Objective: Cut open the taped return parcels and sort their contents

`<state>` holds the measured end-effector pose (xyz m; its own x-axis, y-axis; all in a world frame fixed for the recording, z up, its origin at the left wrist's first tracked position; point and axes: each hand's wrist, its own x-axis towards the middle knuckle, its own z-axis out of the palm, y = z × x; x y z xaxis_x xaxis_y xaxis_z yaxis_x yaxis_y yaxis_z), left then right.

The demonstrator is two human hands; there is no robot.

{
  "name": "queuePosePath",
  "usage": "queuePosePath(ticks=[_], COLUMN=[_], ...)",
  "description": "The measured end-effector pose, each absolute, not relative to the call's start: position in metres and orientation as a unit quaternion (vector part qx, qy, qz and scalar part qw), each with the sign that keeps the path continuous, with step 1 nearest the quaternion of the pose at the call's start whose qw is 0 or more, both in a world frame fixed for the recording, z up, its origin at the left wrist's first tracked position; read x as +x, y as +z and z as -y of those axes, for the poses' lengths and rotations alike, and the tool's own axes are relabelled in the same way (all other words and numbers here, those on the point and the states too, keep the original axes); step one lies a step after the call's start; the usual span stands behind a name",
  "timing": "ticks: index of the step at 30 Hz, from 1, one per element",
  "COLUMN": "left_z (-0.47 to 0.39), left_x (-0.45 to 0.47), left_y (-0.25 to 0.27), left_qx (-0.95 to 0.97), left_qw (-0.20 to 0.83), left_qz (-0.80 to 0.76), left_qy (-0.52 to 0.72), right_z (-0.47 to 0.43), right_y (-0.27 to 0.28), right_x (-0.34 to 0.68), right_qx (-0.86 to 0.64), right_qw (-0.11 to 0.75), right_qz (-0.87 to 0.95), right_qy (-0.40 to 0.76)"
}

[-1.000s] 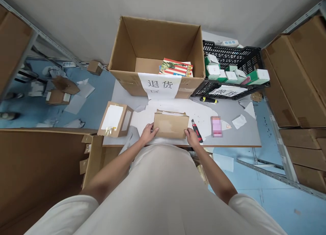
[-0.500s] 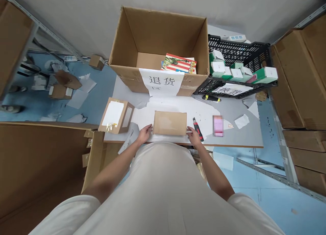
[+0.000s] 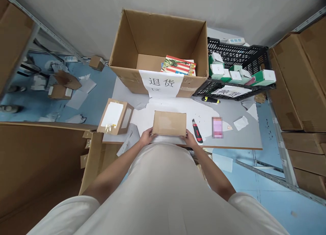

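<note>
Grey wall [image 3: 76,11]; blue floor [image 3: 267,201]; metal shelving [image 3: 285,174] either side.

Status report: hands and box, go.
Left hand and right hand grip the small cardboard box at its near corners. Box cutter beside right hand.

"退货" on paper sign [image 3: 162,83], big carton [image 3: 160,41].

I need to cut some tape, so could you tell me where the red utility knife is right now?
In the head view, the red utility knife lies on the table, just right of the small cardboard box and the right hand, left of the pink blurred item.
</note>
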<state>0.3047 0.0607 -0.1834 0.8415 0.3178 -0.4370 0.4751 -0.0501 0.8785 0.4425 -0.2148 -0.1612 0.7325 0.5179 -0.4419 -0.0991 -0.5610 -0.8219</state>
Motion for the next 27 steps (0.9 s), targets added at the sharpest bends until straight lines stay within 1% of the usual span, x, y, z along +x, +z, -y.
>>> queuePosePath(ticks=[3, 6, 9, 11, 15, 18, 23, 27], left_z=[-0.066, -0.069, -0.068, -0.066, -0.064, -0.065, -0.069, -0.065], left_x=[0.312, 0.325, 0.339, 0.347, 0.353, 0.347, 0.327, 0.321], left_y=[-0.159, -0.137, -0.127, -0.128, -0.134, -0.141, -0.162, -0.176], left_qx=[0.766, 0.811, 0.834, 0.838, 0.825, 0.813, 0.751, 0.751], left_qw=[0.582, 0.521, 0.483, 0.474, 0.483, 0.505, 0.603, 0.608], left_qz=[-0.273, -0.265, -0.263, -0.266, -0.292, -0.289, -0.269, -0.253], left_qy=[-0.035, -0.030, -0.049, -0.049, -0.038, -0.023, -0.028, -0.053], right_z=[0.219, 0.215, 0.205, 0.199, 0.196, 0.202, 0.220, 0.223], right_y=[-0.143, -0.126, -0.118, -0.120, -0.128, -0.136, -0.154, -0.162], right_x=[0.451, 0.464, 0.475, 0.481, 0.488, 0.487, 0.480, 0.472], right_qx=[-0.833, -0.877, -0.906, -0.911, -0.901, -0.883, -0.835, -0.831], right_qw=[0.427, 0.369, 0.319, 0.312, 0.339, 0.383, 0.462, 0.450], right_qz=[0.155, 0.171, 0.165, 0.150, 0.122, 0.095, 0.054, 0.111], right_qy=[0.317, 0.257, 0.225, 0.226, 0.240, 0.254, 0.293, 0.308])
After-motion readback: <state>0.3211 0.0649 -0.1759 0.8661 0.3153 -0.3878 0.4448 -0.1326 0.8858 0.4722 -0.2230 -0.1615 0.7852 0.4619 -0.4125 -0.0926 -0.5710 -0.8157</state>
